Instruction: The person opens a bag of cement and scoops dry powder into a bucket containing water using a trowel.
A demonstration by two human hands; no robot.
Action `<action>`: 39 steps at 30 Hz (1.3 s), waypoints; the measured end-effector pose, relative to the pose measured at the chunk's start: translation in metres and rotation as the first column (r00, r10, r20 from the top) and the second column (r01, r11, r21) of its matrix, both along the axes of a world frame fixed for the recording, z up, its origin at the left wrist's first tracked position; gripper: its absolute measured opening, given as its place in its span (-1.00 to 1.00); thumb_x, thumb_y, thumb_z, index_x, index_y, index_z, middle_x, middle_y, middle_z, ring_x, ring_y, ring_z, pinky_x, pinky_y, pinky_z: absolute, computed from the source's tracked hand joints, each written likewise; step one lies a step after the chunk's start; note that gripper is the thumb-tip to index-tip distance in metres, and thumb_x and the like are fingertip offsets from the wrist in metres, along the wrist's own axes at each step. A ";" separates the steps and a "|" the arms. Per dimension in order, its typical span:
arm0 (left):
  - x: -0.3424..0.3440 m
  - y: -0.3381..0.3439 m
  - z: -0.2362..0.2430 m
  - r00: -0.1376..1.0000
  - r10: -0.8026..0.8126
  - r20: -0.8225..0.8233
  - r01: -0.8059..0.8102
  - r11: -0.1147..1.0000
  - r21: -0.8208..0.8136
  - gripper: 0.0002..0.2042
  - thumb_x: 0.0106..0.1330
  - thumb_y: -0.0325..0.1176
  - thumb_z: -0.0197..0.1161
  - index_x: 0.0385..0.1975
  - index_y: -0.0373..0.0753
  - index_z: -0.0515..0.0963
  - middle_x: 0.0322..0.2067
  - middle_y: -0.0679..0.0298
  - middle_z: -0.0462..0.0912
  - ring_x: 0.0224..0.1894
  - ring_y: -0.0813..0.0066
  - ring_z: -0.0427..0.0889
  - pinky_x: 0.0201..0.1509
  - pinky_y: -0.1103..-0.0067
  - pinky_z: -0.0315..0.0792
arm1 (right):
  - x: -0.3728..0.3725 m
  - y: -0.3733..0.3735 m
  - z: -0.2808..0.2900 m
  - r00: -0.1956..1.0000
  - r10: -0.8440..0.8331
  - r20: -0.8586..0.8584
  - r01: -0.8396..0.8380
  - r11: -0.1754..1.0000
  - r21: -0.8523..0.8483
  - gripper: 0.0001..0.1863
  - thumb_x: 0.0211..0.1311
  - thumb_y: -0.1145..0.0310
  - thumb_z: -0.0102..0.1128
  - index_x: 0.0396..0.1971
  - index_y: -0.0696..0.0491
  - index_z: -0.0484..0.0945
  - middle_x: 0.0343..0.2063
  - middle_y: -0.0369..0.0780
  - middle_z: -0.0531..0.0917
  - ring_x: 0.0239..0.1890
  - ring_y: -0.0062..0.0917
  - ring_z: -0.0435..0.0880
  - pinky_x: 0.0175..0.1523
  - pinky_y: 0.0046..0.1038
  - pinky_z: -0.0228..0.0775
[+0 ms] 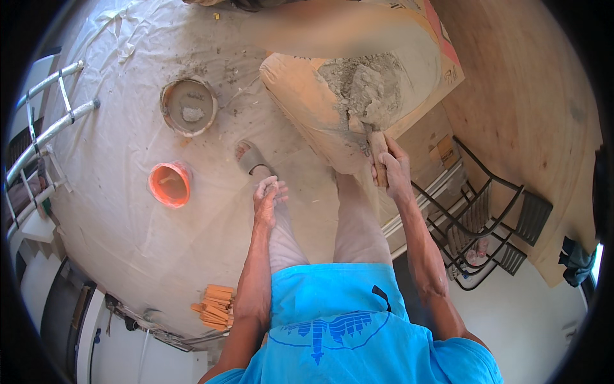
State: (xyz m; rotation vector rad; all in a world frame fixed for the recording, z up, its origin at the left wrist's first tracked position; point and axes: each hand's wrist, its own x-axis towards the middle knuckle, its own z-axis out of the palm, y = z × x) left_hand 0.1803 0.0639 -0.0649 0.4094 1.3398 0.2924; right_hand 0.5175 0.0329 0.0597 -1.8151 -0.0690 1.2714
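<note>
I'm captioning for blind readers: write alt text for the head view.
A person's right hand grips a wooden-handled tool, its far end in grey material at an open brown bag; the left hand is loosely curled. To the left, a tub and an orange bucket stand on plastic sheeting.

wooden handle (pixel 380 160) being gripped by right hand (pixel 396 171), grey powder (pixel 339 73) being held in open bag (pixel 297 96), left hand (pixel 267 197) just being held loose-ish

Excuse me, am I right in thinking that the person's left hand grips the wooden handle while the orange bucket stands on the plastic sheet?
Not quite: the head view shows the right hand gripping the wooden handle, not the left hand. The orange bucket does stand on the plastic sheet.
</note>
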 end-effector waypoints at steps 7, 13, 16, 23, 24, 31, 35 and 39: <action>0.003 -0.003 -0.001 1.000 0.004 -0.008 -0.004 1.000 -0.006 -0.45 0.40 -0.14 0.32 0.27 -0.35 0.40 0.08 -0.03 0.62 0.07 0.15 0.66 0.07 0.28 0.58 | 0.012 -0.004 0.022 0.999 0.053 0.007 -0.053 0.999 0.003 -0.34 0.16 0.47 -0.06 0.35 0.20 0.42 -0.42 -0.23 0.59 -0.60 -0.63 0.51 -0.51 -0.57 0.41; 0.003 -0.004 -0.005 0.999 0.037 0.000 -0.037 0.999 -0.001 -0.45 0.39 -0.13 0.33 0.25 -0.34 0.42 0.06 0.00 0.64 0.05 0.18 0.67 0.06 0.30 0.58 | 0.017 0.004 0.041 0.996 0.091 0.014 -0.091 0.996 -0.025 -0.33 0.14 0.49 -0.05 0.35 0.21 0.43 -0.40 -0.24 0.58 -0.60 -0.62 0.50 -0.47 -0.55 0.42; 0.005 -0.005 -0.003 0.998 0.055 0.007 -0.055 0.999 -0.004 -0.45 0.38 -0.13 0.34 0.24 -0.34 0.43 0.04 0.02 0.65 0.03 0.21 0.67 0.05 0.32 0.58 | 0.015 0.010 0.052 0.990 0.134 0.034 -0.133 0.990 -0.037 -0.31 0.11 0.48 -0.05 0.34 0.23 0.42 -0.39 -0.25 0.57 -0.61 -0.63 0.50 -0.48 -0.55 0.41; 0.004 -0.003 -0.004 0.999 0.038 0.028 -0.039 0.998 0.046 -0.48 0.38 -0.13 0.35 0.22 -0.31 0.45 0.01 0.06 0.66 0.00 0.24 0.69 0.02 0.36 0.59 | 0.005 0.033 0.057 0.969 0.242 0.050 -0.241 0.970 -0.026 -0.28 0.08 0.44 -0.04 0.35 0.22 0.41 -0.44 -0.25 0.56 -0.62 -0.63 0.50 -0.52 -0.57 0.39; 0.004 -0.003 -0.004 0.999 0.041 0.028 -0.042 0.998 0.044 -0.46 0.37 -0.13 0.36 0.22 -0.32 0.44 0.00 0.06 0.66 -0.01 0.25 0.69 0.02 0.36 0.59 | 0.003 0.036 0.055 0.964 0.261 0.045 -0.261 0.965 -0.016 -0.29 0.09 0.43 -0.04 0.36 0.20 0.40 -0.45 -0.24 0.56 -0.61 -0.62 0.51 -0.54 -0.58 0.38; -0.004 -0.003 -0.013 0.999 0.028 0.026 -0.029 0.999 0.042 -0.46 0.33 -0.15 0.37 0.23 -0.29 0.44 -0.02 0.11 0.67 -0.02 0.31 0.68 -0.03 0.41 0.58 | -0.029 0.074 0.042 0.935 0.355 0.013 -0.355 0.935 0.017 -0.26 0.06 0.44 -0.05 0.37 0.20 0.40 -0.46 -0.27 0.57 -0.62 -0.64 0.50 -0.53 -0.60 0.37; -0.007 -0.001 -0.017 0.999 0.021 0.041 -0.023 0.998 0.055 -0.50 0.31 -0.21 0.34 0.21 -0.27 0.47 -0.05 0.15 0.68 -0.04 0.35 0.68 -0.03 0.43 0.56 | -0.059 0.105 0.028 0.902 0.430 0.030 -0.431 0.901 0.053 -0.25 0.06 0.44 -0.04 0.38 0.19 0.39 -0.45 -0.28 0.57 -0.61 -0.66 0.48 -0.50 -0.60 0.37; -0.003 0.007 -0.021 0.998 -0.048 -0.038 0.050 0.997 0.061 -0.59 0.31 -0.28 0.34 0.12 -0.28 0.53 -0.10 0.14 0.71 -0.05 0.34 0.69 0.02 0.43 0.55 | -0.094 0.140 0.008 0.868 0.496 -0.014 -0.493 0.866 0.085 -0.25 0.07 0.43 -0.04 0.39 0.18 0.39 -0.44 -0.29 0.56 -0.58 -0.67 0.47 -0.47 -0.58 0.37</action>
